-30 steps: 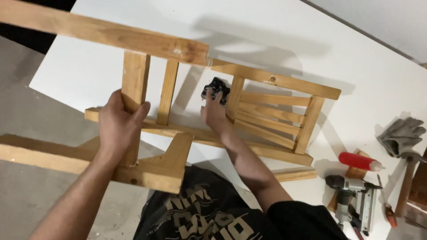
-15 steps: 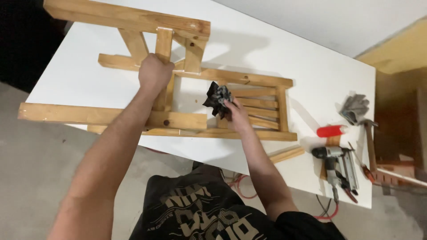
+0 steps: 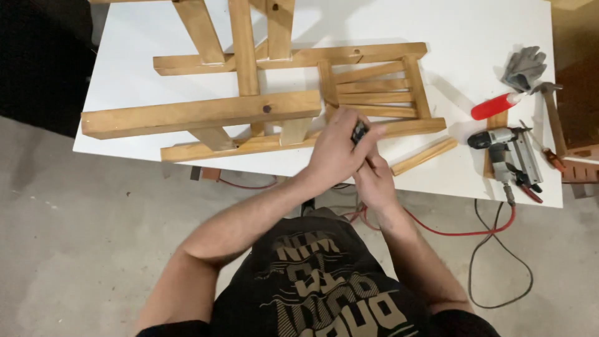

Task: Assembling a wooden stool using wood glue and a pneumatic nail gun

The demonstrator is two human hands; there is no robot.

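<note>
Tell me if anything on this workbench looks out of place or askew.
The wooden chair frame lies on its side on the white table, one leg end past the left edge. A loose wooden strip lies slanted beside it. Both hands meet on a small dark object.

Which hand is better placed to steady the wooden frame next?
Probably the left hand. It lies on top, nearest the wooden frame, while the right hand sits beneath it; both close around a small dark object.

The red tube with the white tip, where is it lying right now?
In the head view, the red tube lies on the right part of the white table, just below the grey glove and above the power tool, well right of both hands.
</note>
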